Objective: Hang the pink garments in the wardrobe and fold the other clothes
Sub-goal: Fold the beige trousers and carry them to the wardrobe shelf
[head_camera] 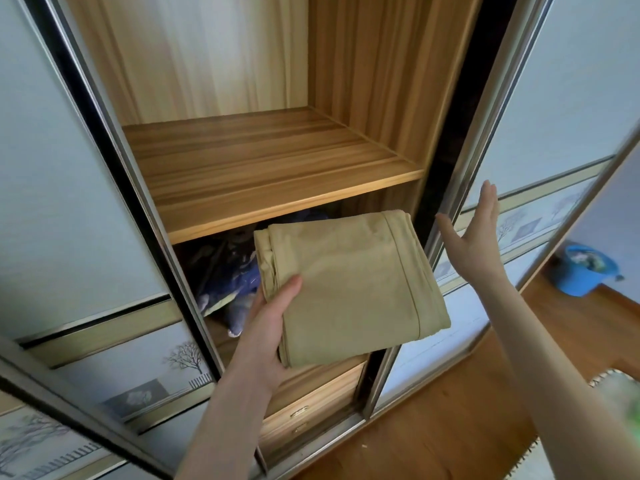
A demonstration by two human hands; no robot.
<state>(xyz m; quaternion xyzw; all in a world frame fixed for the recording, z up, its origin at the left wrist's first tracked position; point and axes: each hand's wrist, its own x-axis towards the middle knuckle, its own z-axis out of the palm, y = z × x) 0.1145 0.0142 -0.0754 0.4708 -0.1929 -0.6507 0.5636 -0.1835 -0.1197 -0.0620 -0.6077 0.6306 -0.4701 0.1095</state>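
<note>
gripping a folded tan cloth (353, 289) from below in the left hand (266, 337), thumb over its near edge, held before the open wardrobe (374, 81). raised beside it, right hand (474, 237) bare and flat, fingers straight. behind the cloth, dark blue clothes (225, 271) heaped under a bare wooden shelf (263, 161). off right, blue bucket (581, 268) on the floor.

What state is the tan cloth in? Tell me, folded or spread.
Folded. The tan cloth is a compact rectangle with stacked layers along its left edge, gripped by the left hand.
</note>
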